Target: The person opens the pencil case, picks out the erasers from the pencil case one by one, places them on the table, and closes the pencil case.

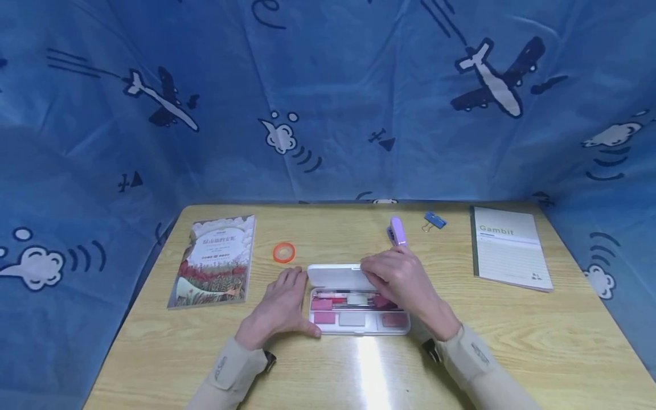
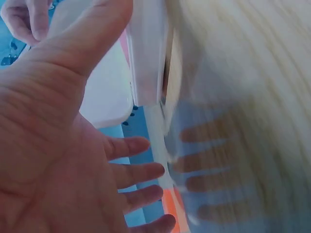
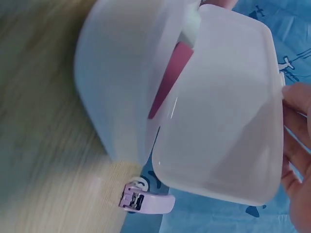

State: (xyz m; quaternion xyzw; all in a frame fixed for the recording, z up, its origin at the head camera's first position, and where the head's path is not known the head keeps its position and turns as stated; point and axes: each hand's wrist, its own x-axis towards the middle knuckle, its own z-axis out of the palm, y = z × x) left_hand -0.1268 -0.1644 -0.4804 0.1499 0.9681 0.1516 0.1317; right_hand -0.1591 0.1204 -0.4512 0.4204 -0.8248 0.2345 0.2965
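White, smooth plastic forms the round-cornered case [image 1: 371, 331], set on the wood-grained desk [image 1: 338, 233] with pink blocks [image 1: 324, 318] inside; my right grip [image 1: 407, 279] pinches its raised lid [image 1: 333, 277], my left grip [image 1: 284, 304] spreads wide at its left end.

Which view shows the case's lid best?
Right wrist: the lid shows large and nearly whole. In the head view, the right hand covers one end; in the left wrist view, the left hand hides part.

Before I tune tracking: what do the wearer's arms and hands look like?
Left hand and right hand: bare, no gloves. Left sleeve, right sleeve: pale beige, small dark marking on each. Black object, partly hidden, at each wrist.
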